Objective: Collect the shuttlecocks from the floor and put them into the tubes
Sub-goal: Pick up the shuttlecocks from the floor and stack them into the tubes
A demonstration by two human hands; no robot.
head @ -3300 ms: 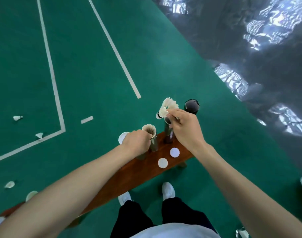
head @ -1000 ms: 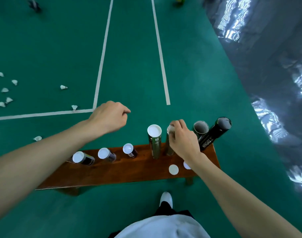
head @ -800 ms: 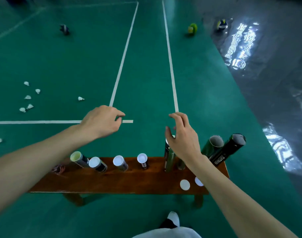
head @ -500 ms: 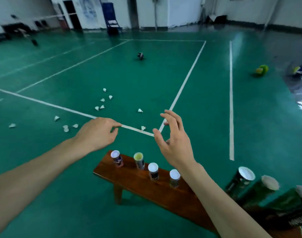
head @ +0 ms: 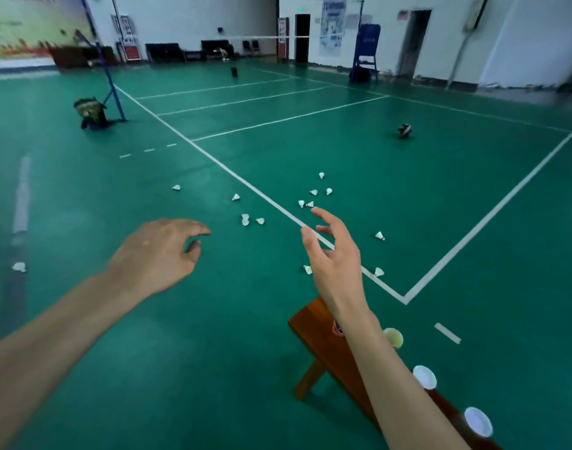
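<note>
Several white shuttlecocks (head: 245,219) lie scattered on the green court floor ahead, around a white court line; one more shuttlecock (head: 379,236) lies to the right of my hands. My left hand (head: 158,254) hovers in the air, fingers loosely bent, holding nothing. My right hand (head: 335,254) is raised with fingers spread and is empty too. At the lower right stands a brown wooden bench (head: 314,323) with upright tubes on it: a capped tube (head: 424,377), another capped tube (head: 478,421) and a yellowish-topped tube (head: 393,337). My right forearm hides part of the bench.
A net post (head: 111,79) with a dark bag (head: 90,113) at its foot stands at the far left. A dark ball (head: 405,130) lies on the court at the right. A blue umpire chair (head: 364,53) and benches line the far wall.
My view has swung up and left from the bench toward the open court. My right hand has left the tube it was touching. Both hands now hang empty in the air.
</note>
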